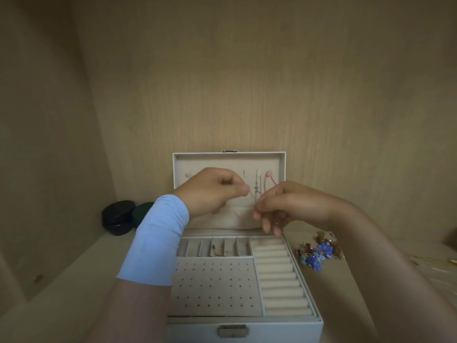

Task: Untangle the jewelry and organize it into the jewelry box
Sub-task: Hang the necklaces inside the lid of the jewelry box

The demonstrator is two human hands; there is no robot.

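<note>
Wooden shelf point(74, 280), open jewelry box point(308, 326), thin chain point(252, 197) pinched between left hand point(212, 191) and right hand point(291, 206)

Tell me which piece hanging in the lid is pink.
The rightmost one, the pink loop; the thin metallic chains hanging to its left are silvery, not pink.

The setting is a wooden niche, like the inside of a cupboard. Its back panel point(247, 82) is light wood with fine vertical grain, brightest in a soft patch near the middle and dimmer toward the top and edges. A left side panel point(44, 120) of the same wood meets it at a shadowed corner (a small dark round fitting point(38, 278) sits low on it). Below runs a pale, smooth shelf point(81, 268). The light is dim and warm.
</note>
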